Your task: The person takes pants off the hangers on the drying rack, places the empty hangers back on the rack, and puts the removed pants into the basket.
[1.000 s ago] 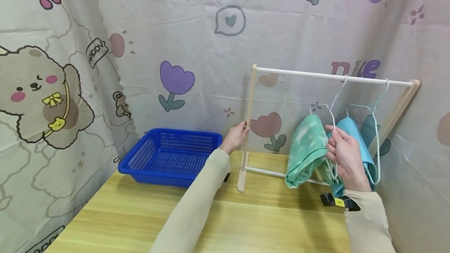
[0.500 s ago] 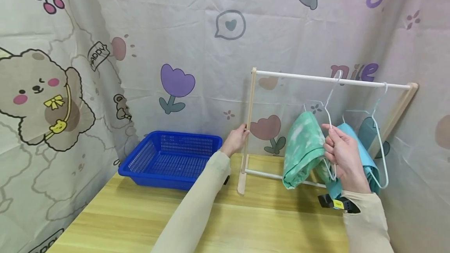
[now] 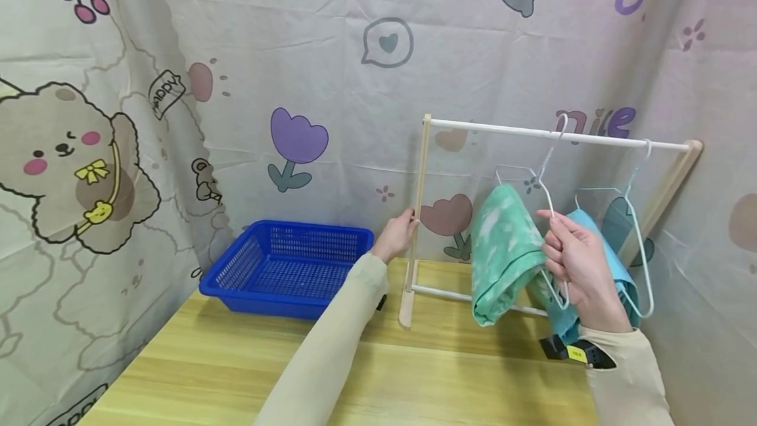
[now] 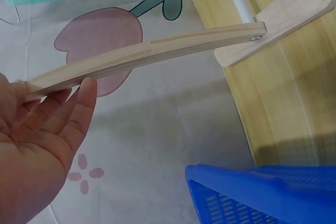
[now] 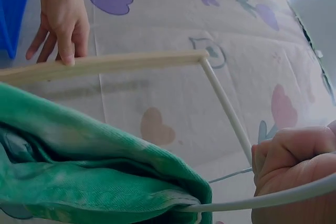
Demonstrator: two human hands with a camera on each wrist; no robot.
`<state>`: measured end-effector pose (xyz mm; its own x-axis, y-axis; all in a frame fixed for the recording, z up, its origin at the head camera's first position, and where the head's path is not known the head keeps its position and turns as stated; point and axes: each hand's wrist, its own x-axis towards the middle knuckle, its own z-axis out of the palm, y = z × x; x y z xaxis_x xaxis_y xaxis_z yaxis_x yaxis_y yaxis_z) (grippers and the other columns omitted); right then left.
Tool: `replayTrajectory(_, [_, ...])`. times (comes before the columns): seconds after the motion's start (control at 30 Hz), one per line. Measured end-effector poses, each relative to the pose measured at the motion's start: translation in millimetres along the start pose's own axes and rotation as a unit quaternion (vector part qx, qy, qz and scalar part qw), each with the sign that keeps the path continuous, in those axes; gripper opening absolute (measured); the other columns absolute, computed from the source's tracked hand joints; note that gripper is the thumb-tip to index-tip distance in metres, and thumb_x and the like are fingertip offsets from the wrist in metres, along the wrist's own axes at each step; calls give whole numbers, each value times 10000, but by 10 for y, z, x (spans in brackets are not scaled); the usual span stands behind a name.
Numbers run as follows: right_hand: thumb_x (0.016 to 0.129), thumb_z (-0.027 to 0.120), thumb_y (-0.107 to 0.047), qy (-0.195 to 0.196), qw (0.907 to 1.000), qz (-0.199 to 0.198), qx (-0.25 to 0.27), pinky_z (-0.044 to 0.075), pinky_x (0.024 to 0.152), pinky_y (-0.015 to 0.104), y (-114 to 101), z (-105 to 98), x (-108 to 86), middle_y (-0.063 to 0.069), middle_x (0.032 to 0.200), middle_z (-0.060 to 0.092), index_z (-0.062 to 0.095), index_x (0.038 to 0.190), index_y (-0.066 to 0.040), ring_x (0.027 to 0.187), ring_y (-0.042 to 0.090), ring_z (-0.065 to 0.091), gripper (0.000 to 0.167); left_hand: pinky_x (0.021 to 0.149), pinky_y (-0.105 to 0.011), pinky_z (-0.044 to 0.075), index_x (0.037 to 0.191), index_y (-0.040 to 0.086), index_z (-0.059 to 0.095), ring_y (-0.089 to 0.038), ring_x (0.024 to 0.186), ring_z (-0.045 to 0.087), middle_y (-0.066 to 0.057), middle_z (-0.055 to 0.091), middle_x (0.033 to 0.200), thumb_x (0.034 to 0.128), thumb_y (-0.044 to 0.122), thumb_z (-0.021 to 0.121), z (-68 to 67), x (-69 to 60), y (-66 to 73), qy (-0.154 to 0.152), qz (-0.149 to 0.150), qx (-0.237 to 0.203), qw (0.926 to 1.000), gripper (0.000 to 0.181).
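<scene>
In the head view my right hand [image 3: 582, 265] pinches the side of a white hanger [image 3: 547, 192] between thumb and fingers. Over that hanger is draped a folded green tie-dye garment [image 3: 505, 248], seen large in the right wrist view. The hanger's hook rises slightly above the top rail; whether it touches the rail I cannot tell. My left hand [image 3: 395, 235] grips the left wooden post [image 4: 142, 53] of a small clothes rack [image 3: 491, 128], its fingers and thumb on either side. A second hanger [image 3: 641, 242], bearing a folded blue garment [image 3: 597, 229], hangs by the rack's right end.
A blue perforated plastic basket [image 3: 290, 268] stands on the wooden table [image 3: 414, 380], left of the rack. Behind and at both sides hangs a printed cloth backdrop [image 3: 331, 71], close to the rack.
My right hand has lifted the hanger's hook a little and brought it leftward along the rail; the green garment has swung left with it. My left hand keeps its place on the post.
</scene>
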<state>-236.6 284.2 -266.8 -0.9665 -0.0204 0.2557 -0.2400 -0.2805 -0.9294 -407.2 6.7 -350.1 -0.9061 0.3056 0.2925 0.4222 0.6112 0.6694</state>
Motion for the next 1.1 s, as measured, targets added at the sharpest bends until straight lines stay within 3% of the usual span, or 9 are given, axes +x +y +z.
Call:
replayTrajectory(0.2, [1028, 493, -259, -287, 9990, 177, 286, 91, 405, 253, 62, 28, -53, -88, 592, 382, 542, 1237, -146, 408, 49, 290, 243, 1000, -435, 500, 1426, 92, 433, -304, 1212, 588, -156, 585, 1354, 1083, 274, 339, -28, -33, 6, 13, -8, -117, 9999, 399])
replayTrajectory(0.37, [1036, 478, -248, -397, 9981, 293, 358, 97, 401, 238, 119, 51, -70, -95, 594, 390, 581, 1172, -146, 423, 56, 256, 199, 1020, -420, 490, 1473, 89, 404, -294, 1234, 580, -163, 587, 1357, 1077, 250, 380, -62, -96, 53, 133, 17, -228, 9996, 428])
replayTrajectory(0.57, [1051, 436, -261, -550, 9974, 306, 347, 56, 410, 260, 195, 114, -90, -86, 601, 354, 537, 1108, -119, 453, 100, 146, 183, 1064, -432, 456, 1536, 85, 294, -291, 1275, 547, -163, 503, 1442, 1045, 253, 465, 11, -339, 78, 143, -307, -807, 9962, 546])
replayTrajectory(0.7, [1060, 404, -266, -659, 9967, 282, 377, 53, 407, 255, 224, 165, -105, -81, 617, 333, 506, 1090, -116, 491, 116, 103, 184, 1044, -436, 472, 1519, 54, 315, -306, 1251, 559, -176, 515, 1421, 1024, 252, 510, 143, -524, 59, 94, -405, -1041, 9937, 568])
replayTrajectory(0.8, [1064, 386, -273, -643, 9968, 315, 370, 68, 403, 244, 244, 200, -128, -85, 618, 334, 486, 1087, -120, 486, 107, 114, 184, 969, -420, 524, 1498, 39, 351, -306, 1197, 589, -180, 554, 1370, 1017, 257, 521, 286, -691, 30, -150, -441, -1304, 9904, 555])
replayTrajectory(0.93, [1069, 357, -283, -595, 9972, 315, 330, 70, 402, 238, 278, 261, -157, -76, 624, 292, 449, 1079, -118, 488, 107, 109, 189, 839, -402, 576, 1483, 14, 362, -293, 1071, 649, -195, 591, 1313, 1013, 322, 537, 488, -902, 12, -829, -574, -1978, 9750, 588])
replayTrajectory(1.1, [1068, 343, -307, -591, 9972, 361, 286, 74, 404, 224, 319, 337, -177, -80, 615, 299, 430, 1042, -118, 481, 95, 125, 210, 799, -437, 587, 1469, -50, 329, -337, 1076, 652, -232, 588, 1309, 1001, 414, 538, 677, -1044, 50, -1491, -739, -2985, 9398, 691])
